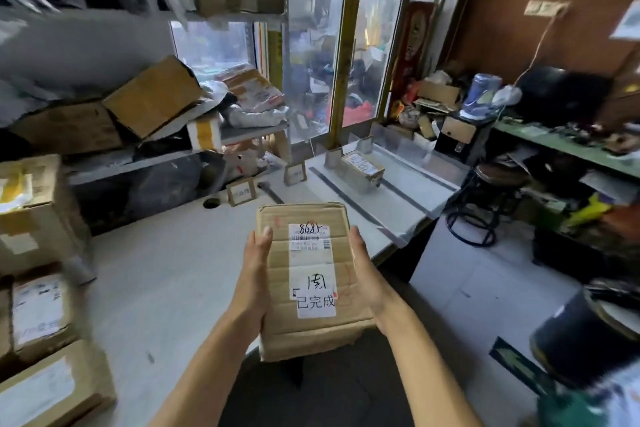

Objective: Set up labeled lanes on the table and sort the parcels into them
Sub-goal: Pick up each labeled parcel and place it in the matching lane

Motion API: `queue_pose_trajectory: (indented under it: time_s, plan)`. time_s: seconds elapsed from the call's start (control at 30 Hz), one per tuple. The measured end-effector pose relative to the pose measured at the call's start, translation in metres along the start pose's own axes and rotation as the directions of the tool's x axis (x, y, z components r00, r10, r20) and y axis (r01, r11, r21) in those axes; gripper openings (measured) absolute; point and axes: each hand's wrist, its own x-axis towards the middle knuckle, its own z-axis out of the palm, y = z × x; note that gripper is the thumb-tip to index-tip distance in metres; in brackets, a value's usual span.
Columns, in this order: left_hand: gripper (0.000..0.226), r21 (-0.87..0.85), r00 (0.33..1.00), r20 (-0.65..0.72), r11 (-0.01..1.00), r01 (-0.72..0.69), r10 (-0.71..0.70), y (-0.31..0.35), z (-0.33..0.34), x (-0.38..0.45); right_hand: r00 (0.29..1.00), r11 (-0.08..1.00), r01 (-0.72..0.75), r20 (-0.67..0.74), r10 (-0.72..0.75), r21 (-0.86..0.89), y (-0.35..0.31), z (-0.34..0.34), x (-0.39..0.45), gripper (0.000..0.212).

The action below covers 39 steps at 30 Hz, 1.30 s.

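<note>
Far left of the grip: a stack of brown cardboard cartons with white shipping labels [41, 315] sits at the left edge of the pale grey tabletop [166, 274]. Left hand [254, 274] holds the left side of a flat brown cardboard parcel with a white barcode label [311, 274]; thumb lies along the top face, other fingers hidden beneath. Right hand [363, 270] holds the opposite side the same way, thumb on the upper edge. Grip state: both hands clasping the parcel from its two long sides, parcel lifted above the near tabletop edge, label face up. Handwritten digits top the label; a second white sticker with printed characters sits near its lower end. Beyond the grip, slightly left: two small cardboard-framed label cards [241, 191] stand upright near the tabletop's far edge, and dark tape strips [349, 198] run across the surface as lane lines. Beyond and right of the grip: a small tape-wrapped cardboard box with a white label [362, 172] rests between two strips. Further right, off the tabletop: a round dark stool [485, 194], and a cluttered green-edged shelf [568, 146].
</note>
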Motion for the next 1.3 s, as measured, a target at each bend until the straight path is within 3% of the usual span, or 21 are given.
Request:
queue_pose_trajectory:
  time_s: [0.13, 0.23, 0.4, 0.47, 0.57, 0.77, 0.87, 1.0, 1.07, 1.17, 1.3]
  plan:
    - [0.086, 0.023, 0.999, 0.038, 0.999, 0.028, -0.029, -0.030, 0.080, 0.035, 0.996, 0.998, -0.043, -0.085, 0.040, -0.035, 0.011, -0.086, 0.004, 0.072]
    - [0.086, 0.050, 0.998, 0.039, 0.997, 0.054, -0.056, -0.055, 0.141, 0.062, 0.992, 0.999, -0.046, -0.119, 0.044, -0.018, -0.002, -0.153, 0.000, 0.059]
    - [0.101, 0.025, 0.990, 0.058, 0.992, 0.127, -0.128, -0.092, 0.230, 0.105, 0.946, 0.998, 0.051, -0.319, -0.061, -0.039, -0.017, -0.244, -0.009, 0.023]
    - [0.104, 0.011, 0.990, 0.071, 0.992, 0.122, -0.123, -0.096, 0.263, 0.110, 0.942, 0.998, 0.053, -0.329, -0.064, -0.042, -0.016, -0.276, -0.004, 0.023]
    - [0.101, -0.002, 0.992, 0.113, 0.998, 0.064, -0.063, -0.095, 0.305, 0.115, 0.956, 0.999, 0.032, -0.289, -0.040, -0.032, -0.015, -0.314, 0.007, 0.022]
    - [0.103, -0.012, 0.987, 0.120, 0.994, 0.108, -0.105, -0.109, 0.363, 0.145, 0.958, 1.000, -0.006, -0.286, 0.000, -0.020, -0.013, -0.375, 0.035, 0.023]
    - [0.098, -0.048, 0.984, 0.121, 0.989, 0.139, -0.132, -0.119, 0.387, 0.170, 0.967, 0.999, -0.037, -0.254, 0.030, -0.022, 0.002, -0.411, 0.064, 0.049]
    - [0.098, -0.089, 0.990, 0.071, 0.988, 0.128, -0.122, -0.138, 0.414, 0.220, 0.953, 0.992, 0.033, -0.295, -0.068, -0.122, 0.015, -0.465, 0.118, 0.052]
    - [0.100, -0.110, 0.994, 0.031, 0.989, 0.103, -0.100, -0.144, 0.428, 0.250, 0.973, 0.982, 0.020, -0.223, -0.062, -0.186, 0.012, -0.488, 0.152, 0.058]
    - [0.104, -0.155, 0.995, -0.053, 0.985, 0.075, -0.085, -0.149, 0.449, 0.291, 0.995, 0.969, -0.080, -0.081, 0.063, -0.233, 0.002, -0.519, 0.201, 0.067]
    - [0.084, -0.215, 0.985, -0.169, 0.977, -0.003, -0.034, -0.150, 0.471, 0.327, 0.984, 0.969, -0.149, 0.066, 0.165, -0.197, -0.019, -0.544, 0.245, 0.053]
